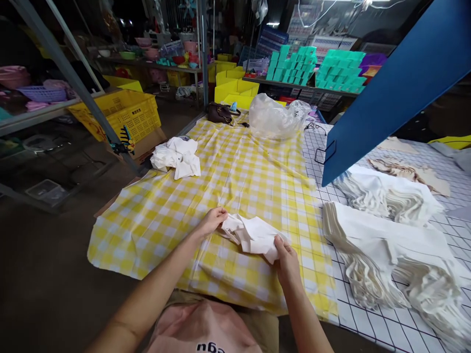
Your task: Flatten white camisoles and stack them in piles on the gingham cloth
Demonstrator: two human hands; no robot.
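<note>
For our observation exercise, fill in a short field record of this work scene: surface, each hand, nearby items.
Surface: yellow checked cloth
Left hand: grips one end of the white fabric piece
Right hand: grips its other end
Right side: stacks of white fabric on grid-patterned cloth
Far left: crumpled white pile
Far end: clear plastic bag

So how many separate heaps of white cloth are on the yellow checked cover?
2. One crumpled piece lies at the near edge, held by the left hand and right hand; another heap sits at the far left edge. The plastic bag may hide more.
</note>
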